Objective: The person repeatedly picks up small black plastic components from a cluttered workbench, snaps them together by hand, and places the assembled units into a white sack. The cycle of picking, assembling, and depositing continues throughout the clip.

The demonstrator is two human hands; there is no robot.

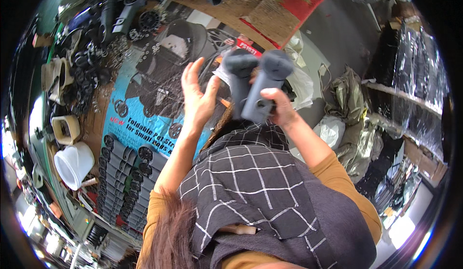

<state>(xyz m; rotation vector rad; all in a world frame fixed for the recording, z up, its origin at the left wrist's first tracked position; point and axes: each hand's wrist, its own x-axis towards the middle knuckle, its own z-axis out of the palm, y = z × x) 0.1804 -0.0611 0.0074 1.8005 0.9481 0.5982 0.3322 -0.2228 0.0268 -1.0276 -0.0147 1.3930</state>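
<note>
My right hand [279, 107] grips a grey plastic part [260, 83] with two round-ended tubular arms, held up in front of me. Just to its left my left hand [197, 95] is raised with fingers spread, holding nothing, close to the part but apart from it. Both forearms in orange sleeves rise from below over a dark checked cloth [251, 182] on my chest.
A flattened blue printed carton [144, 119] lies on the floor. Rows of grey wheel parts [125, 172] sit lower left, black plastic parts [96, 42] upper left, a white bucket [72, 165] at left. Crumpled plastic bags [347, 114] and wrapped shelves [410, 76] stand at right.
</note>
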